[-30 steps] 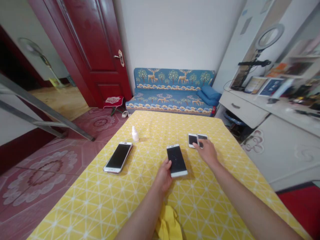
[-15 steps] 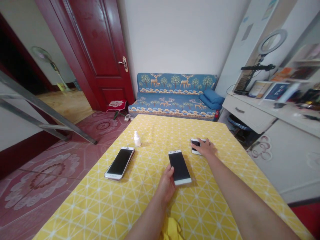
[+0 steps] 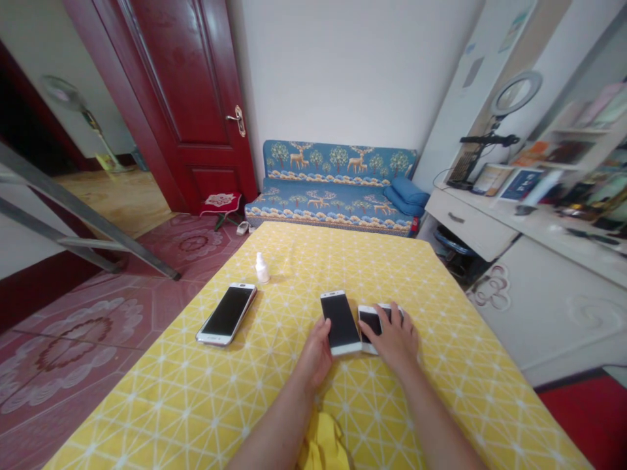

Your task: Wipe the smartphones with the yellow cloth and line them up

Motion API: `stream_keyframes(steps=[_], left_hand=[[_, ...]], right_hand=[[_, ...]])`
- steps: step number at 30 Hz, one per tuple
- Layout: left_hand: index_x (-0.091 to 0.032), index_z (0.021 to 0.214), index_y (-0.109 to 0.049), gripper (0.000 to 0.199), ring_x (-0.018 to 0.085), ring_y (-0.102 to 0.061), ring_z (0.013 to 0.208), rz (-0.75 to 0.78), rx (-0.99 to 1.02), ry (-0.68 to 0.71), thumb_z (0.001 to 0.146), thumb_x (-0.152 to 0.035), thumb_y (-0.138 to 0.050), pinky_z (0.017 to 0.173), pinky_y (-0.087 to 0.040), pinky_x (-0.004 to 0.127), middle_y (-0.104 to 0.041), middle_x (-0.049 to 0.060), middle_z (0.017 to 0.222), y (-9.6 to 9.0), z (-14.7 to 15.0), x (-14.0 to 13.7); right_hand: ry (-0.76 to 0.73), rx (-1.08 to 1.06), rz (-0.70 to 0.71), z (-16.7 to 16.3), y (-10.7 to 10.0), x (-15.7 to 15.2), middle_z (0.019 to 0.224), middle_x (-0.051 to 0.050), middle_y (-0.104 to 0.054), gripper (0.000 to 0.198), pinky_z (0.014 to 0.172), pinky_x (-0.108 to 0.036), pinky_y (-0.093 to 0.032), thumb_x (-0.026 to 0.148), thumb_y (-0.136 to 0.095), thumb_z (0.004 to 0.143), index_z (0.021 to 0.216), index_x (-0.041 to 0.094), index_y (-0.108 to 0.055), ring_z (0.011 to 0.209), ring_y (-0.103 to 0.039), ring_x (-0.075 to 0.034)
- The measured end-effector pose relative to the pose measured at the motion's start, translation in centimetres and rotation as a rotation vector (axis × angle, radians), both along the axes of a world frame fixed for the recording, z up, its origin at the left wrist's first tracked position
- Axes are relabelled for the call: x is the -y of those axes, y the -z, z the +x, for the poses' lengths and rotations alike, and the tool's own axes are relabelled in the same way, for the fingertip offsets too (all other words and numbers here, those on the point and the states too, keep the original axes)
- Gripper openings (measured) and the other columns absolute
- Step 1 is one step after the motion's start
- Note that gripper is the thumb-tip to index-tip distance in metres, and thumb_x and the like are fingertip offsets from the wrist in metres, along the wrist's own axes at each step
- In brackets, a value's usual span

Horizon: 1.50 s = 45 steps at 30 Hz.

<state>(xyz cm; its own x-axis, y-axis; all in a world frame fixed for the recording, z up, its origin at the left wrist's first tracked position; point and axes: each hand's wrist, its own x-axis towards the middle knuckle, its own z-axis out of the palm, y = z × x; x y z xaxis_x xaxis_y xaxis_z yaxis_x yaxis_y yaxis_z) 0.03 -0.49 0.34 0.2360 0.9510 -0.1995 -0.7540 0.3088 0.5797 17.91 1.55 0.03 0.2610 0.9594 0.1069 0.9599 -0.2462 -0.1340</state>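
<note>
Door, sofa and table, in descending order. A red door (image 3: 181,72) stands at the back left; beside it, a blue sofa (image 3: 333,189) backs against the wall. In front, a table (image 3: 166,398) spread with yellow patterned cloth carries the work.

Step in hand: by all appearances, phones are being arranged side by side at the middle of the table. The next move would call for a flat, level slide of the right hand, the left phone being kept steady so that edges do not knock.

Left hand (image 3: 317,349): closed on the large white phone (image 3: 339,323), thumb along the face's left edge, other fingers tucked beneath. Whether the phone is clear of the cloth cannot be told.

Right hand (image 3: 399,339): fingers spread apart and bent, thumb and fingertips resting over two smaller phones, the nearer-left one (image 3: 371,321) and its partly covered neighbour (image 3: 388,312). No firm grip is evident.

Well apart to the left lies another white phone (image 3: 228,314), untouched. Smallest, behind it, a white bottle (image 3: 262,269) stands upright.
</note>
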Motion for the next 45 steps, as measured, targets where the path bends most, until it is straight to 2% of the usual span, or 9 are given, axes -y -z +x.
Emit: stream_keyframes(steps=[5, 7, 13, 17, 20, 23, 31, 38, 45], left_hand=[[-0.015, 0.112, -0.063, 0.037, 0.028, -0.064, 0.103, -0.018, -0.001, 0.006, 0.08, -0.034, -0.067, 0.094, -0.047, 0.042, -0.068, 0.012, 0.114, 0.4, -0.1, 0.1], [-0.015, 0.112, -0.062, 0.038, 0.028, -0.063, 0.105, -0.027, -0.005, 0.002, 0.08, -0.034, -0.067, 0.095, -0.046, 0.043, -0.067, 0.013, 0.117, 0.5, -0.2, 0.2], [-0.015, 0.112, -0.062, 0.037, 0.027, -0.064, 0.103, -0.043, -0.012, 0.001, 0.08, -0.033, -0.067, 0.092, -0.049, 0.042, -0.067, 0.013, 0.116, 0.1, -0.3, 0.3], [-0.015, 0.115, -0.061, 0.039, 0.028, -0.066, 0.1, 0.008, -0.022, 0.035, 0.082, -0.035, -0.065, 0.087, -0.051, 0.042, -0.067, 0.014, 0.116, -0.1, -0.2, 0.4], [-0.015, 0.113, -0.062, 0.037, 0.026, -0.067, 0.094, 0.037, -0.023, 0.047, 0.082, -0.036, -0.064, 0.084, -0.052, 0.04, -0.069, 0.012, 0.111, 0.0, -0.2, 0.4], [-0.016, 0.114, -0.062, 0.036, 0.025, -0.067, 0.094, 0.074, -0.01, 0.06, 0.084, -0.035, -0.062, 0.083, -0.052, 0.037, -0.07, 0.011, 0.109, 0.0, -0.2, 0.4], [-0.016, 0.114, -0.063, 0.037, 0.026, -0.065, 0.102, 0.094, -0.041, 0.085, 0.083, -0.036, -0.063, 0.092, -0.047, 0.038, -0.068, 0.012, 0.115, -0.4, -0.1, 0.7], [-0.016, 0.116, -0.062, 0.042, 0.024, -0.066, 0.094, 0.18, -0.105, 0.125, 0.078, -0.033, -0.069, 0.083, -0.048, 0.034, -0.069, 0.013, 0.11, -0.5, 0.1, 1.0], [-0.017, 0.112, -0.063, 0.048, 0.023, -0.067, 0.086, 0.146, -0.131, 0.065, 0.067, -0.024, -0.078, 0.081, -0.048, 0.033, -0.07, 0.012, 0.106, -0.1, 0.1, 0.7]], right_hand=[[0.03, 0.004, 0.009, 1.6, -0.7, 3.7, 0.151, -0.009, -0.033, 0.056, 0.107, -0.04, -0.031, 0.042, -0.032, 0.094, 0.146, 0.022, -0.032, 0.137, -0.031, -0.027], [0.094, -0.007, -0.012, 2.9, -1.4, 4.3, 0.147, -0.012, -0.039, 0.064, 0.101, -0.041, -0.037, 0.043, -0.038, 0.091, 0.147, 0.016, -0.026, 0.132, -0.038, -0.028], [0.225, 0.012, -0.147, 6.8, -3.2, 5.5, 0.128, -0.013, -0.056, 0.062, 0.085, -0.045, -0.046, 0.053, -0.051, 0.08, 0.133, 0.021, -0.049, 0.117, -0.051, -0.037], [0.246, -0.159, -0.265, 8.6, -3.9, 5.5, 0.121, -0.016, -0.061, 0.074, 0.076, -0.041, -0.048, 0.062, -0.06, 0.069, 0.128, 0.018, -0.051, 0.108, -0.059, -0.035], [0.256, -0.252, -0.364, 9.5, -4.5, 5.4, 0.102, -0.012, -0.069, 0.063, 0.066, -0.039, -0.048, 0.067, -0.062, 0.064, 0.108, 0.022, -0.061, 0.089, -0.066, -0.032], [0.238, -0.212, -0.289, 9.7, -4.9, 5.5, 0.086, -0.01, -0.071, 0.042, 0.061, -0.036, -0.045, 0.061, -0.058, 0.07, 0.088, 0.024, -0.064, 0.08, -0.068, -0.03], [-0.075, -0.598, 0.221, 2.8, -5.3, 4.2, 0.082, -0.007, -0.072, 0.034, 0.064, -0.03, -0.047, 0.049, -0.049, 0.081, 0.093, 0.022, -0.066, 0.076, -0.067, -0.024], [-0.225, -0.818, 0.172, -4.4, -3.9, 1.7, 0.079, -0.006, -0.072, 0.03, 0.066, -0.03, -0.049, 0.042, -0.051, 0.082, 0.092, 0.019, -0.066, 0.074, -0.066, -0.022], [-0.058, -0.48, 0.257, -3.3, -4.9, 2.1, 0.108, -0.011, -0.065, 0.035, 0.08, -0.031, -0.047, 0.039, -0.046, 0.086, 0.108, 0.017, -0.062, 0.094, -0.064, -0.023]])
